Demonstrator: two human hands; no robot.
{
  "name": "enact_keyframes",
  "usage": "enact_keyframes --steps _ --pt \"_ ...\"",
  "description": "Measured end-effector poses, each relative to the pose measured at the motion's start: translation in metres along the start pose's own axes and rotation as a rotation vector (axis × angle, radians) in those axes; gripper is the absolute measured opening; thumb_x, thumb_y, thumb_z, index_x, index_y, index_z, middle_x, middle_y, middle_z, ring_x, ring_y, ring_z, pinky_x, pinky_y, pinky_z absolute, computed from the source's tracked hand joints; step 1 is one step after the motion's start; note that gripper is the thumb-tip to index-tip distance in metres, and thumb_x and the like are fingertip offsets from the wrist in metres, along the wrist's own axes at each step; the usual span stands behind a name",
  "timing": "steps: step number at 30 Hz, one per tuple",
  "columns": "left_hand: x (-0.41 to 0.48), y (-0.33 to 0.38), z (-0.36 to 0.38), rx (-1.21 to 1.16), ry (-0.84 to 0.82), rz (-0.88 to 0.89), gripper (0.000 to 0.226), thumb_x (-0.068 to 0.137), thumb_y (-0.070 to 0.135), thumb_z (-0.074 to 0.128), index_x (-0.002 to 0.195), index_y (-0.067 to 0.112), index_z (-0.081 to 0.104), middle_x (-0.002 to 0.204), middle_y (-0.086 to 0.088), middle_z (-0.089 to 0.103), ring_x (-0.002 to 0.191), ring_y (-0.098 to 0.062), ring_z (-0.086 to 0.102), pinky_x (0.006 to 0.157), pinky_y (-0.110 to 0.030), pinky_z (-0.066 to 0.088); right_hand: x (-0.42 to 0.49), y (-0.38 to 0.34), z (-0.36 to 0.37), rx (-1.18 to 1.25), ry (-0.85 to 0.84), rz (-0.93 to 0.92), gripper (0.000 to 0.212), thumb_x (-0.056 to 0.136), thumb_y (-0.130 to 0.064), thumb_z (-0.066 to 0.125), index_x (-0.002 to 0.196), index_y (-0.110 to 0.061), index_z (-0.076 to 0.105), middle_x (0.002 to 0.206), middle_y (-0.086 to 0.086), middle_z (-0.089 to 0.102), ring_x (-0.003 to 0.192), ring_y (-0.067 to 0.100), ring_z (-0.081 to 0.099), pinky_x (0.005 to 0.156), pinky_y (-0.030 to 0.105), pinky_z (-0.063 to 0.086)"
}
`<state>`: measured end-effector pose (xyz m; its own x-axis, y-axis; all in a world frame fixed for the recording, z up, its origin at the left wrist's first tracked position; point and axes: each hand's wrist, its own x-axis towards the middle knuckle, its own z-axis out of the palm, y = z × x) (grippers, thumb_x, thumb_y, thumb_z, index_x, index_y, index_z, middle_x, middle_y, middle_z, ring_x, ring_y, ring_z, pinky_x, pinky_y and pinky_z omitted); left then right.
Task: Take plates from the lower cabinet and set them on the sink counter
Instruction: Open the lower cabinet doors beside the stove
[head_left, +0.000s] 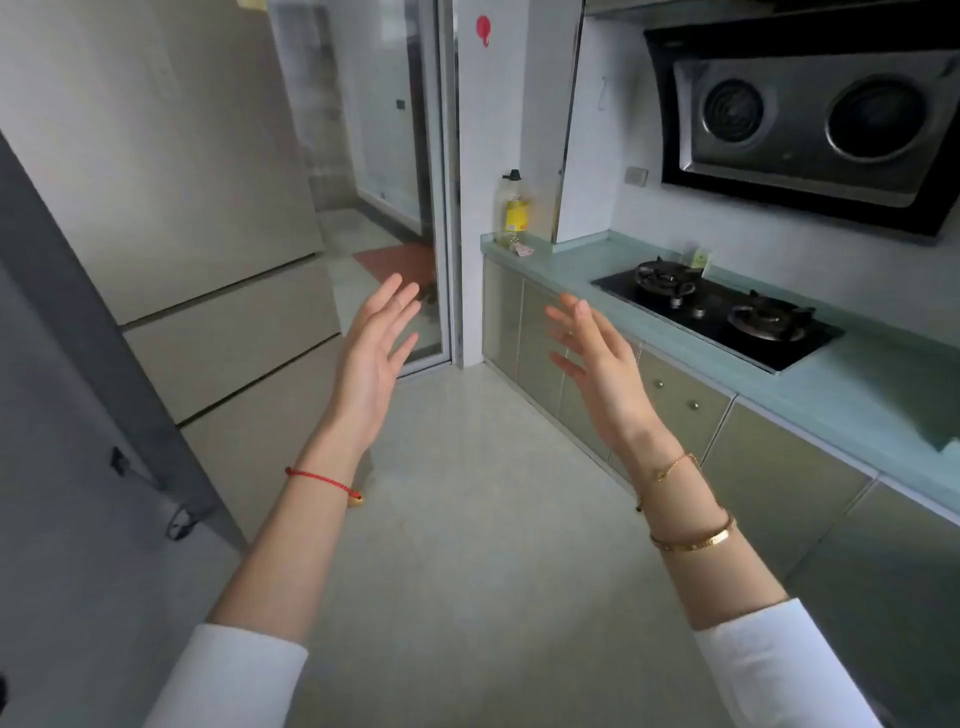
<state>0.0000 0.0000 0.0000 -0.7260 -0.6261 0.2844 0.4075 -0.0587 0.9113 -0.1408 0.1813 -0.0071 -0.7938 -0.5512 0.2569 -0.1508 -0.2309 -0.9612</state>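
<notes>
My left hand (375, 349) and my right hand (597, 358) are both raised in front of me over the floor, palms facing each other, fingers spread, holding nothing. The lower cabinets (680, 405) run along the right under a pale green counter (862, 384); their doors are closed. No plates and no sink are in view.
A black gas hob (717, 312) is set into the counter under a range hood (810, 119). An oil bottle (513, 210) stands at the counter's far end. A tall beige fridge (171, 218) is on the left, a glass sliding door (395, 171) ahead. Light tiled floor (483, 519) lies between.
</notes>
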Motion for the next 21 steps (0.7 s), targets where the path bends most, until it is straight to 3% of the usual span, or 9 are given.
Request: enact_keyframes --steps 21 --pt "0.164 -0.083 -0.06 -0.058 0.042 -0.121 0.038 0.103 0.023 0.04 0.141 0.022 0.047 0.148 0.0 0.052 0.135 -0.009 0.05 0.117 -0.035 0.036 0.161 0.104 0.047 0.038 0.04 0.146 0.041 0.101 -0.044 0.042 0.133 -0.023 0.056 0.126 -0.006 0.066 0.119 0.012 0.061 0.103 0.035 0.048"
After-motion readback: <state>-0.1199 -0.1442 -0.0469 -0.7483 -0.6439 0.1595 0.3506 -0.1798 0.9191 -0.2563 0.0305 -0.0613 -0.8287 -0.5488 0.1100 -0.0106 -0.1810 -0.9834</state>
